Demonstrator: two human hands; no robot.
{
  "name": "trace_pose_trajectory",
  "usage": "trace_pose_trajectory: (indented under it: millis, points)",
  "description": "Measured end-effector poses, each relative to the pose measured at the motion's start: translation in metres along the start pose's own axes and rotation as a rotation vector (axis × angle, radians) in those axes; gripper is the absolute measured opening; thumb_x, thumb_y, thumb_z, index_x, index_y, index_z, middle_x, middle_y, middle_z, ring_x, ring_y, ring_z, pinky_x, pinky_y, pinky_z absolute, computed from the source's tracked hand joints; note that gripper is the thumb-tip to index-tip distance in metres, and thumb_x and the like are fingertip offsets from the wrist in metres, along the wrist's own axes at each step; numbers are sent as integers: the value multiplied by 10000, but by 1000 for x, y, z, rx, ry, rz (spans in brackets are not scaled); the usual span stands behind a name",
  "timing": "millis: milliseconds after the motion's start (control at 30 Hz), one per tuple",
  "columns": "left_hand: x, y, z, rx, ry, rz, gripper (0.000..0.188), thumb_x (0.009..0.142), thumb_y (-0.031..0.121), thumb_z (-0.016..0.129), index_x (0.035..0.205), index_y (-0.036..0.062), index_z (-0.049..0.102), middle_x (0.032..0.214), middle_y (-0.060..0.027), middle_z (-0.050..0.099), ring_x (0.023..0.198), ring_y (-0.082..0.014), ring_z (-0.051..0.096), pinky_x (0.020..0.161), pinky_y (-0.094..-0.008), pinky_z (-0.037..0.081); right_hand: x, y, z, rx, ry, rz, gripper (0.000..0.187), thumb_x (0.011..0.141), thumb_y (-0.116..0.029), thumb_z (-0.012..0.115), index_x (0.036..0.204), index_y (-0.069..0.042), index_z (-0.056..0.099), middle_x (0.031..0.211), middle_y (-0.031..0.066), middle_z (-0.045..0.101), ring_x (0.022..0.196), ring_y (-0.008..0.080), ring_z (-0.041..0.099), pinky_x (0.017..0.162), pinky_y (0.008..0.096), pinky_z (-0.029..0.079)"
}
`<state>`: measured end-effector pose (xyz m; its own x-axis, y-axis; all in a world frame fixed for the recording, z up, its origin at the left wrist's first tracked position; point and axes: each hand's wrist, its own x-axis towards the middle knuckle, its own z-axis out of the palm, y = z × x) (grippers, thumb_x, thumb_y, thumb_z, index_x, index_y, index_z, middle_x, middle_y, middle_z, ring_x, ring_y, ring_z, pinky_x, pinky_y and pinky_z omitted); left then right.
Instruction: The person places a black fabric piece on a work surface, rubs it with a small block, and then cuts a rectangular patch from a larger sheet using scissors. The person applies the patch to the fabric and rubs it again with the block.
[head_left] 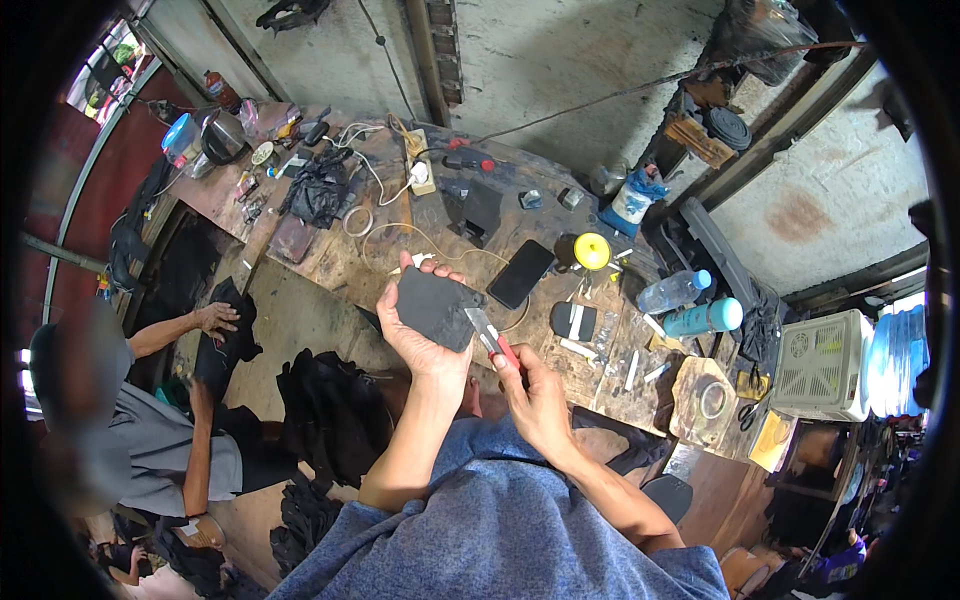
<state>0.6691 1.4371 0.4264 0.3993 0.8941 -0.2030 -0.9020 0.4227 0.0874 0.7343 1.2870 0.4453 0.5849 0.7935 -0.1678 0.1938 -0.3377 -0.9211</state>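
While the left hand [420, 335] grips a dark flat piece of material [437, 307], fingers [425, 268] curled over its top edge, the right hand [535, 395] is closed around a red-handled utility knife [494, 340] whose blade touches the piece's right edge. Both are held above the cluttered desk [340, 262]. On the desk lie a black phone [520, 273], a yellow-lidded dark jar [583, 251], a clear plastic bottle [672, 291] lying on its side and a teal bottle [706, 317]; what they contain cannot be told. At the left, another person's hand [216, 318] rests on black fabric [226, 340].
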Motion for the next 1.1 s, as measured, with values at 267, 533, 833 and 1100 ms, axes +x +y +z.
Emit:
trace_pose_trajectory:
  millis: [267,533,833,1100]
  points:
    - [9,11,-17,16,-47,-22,440,1004,360,635,1331,65,647,1210,-100,704,1092,-273,655,1030,-446,539,-24,27,-3,423,-215,80,285,1134,-310,572,1065,-45,655,659,16,555,530,87,503,477,285,386]
    - [-44,24,-62,235,171,-323,619,1052,623,537,1359,93,621,1456,-93,652,1249,-256,658,1094,-464,539,-35,76,-38,586,58,187,309,1094,-165,628,1354,-62,496,843,47,641,602,113,588,505,254,455]
    - [-101,10,-51,605,-59,-510,451,1080,324,646,1449,76,568,1349,-83,683,1267,-258,653,1100,-490,549,-19,57,-32,794,-42,260,344,946,-83,827,1229,-19,641,869,15,695,487,58,522,436,225,423]
    - [-101,4,-48,721,194,-555,406,1062,210,682,1413,29,592,1350,-120,695,1262,-285,685,1111,-439,575,-19,67,-63,655,133,146,308,1068,-165,693,1325,-13,618,919,19,717,680,56,637,568,220,497]
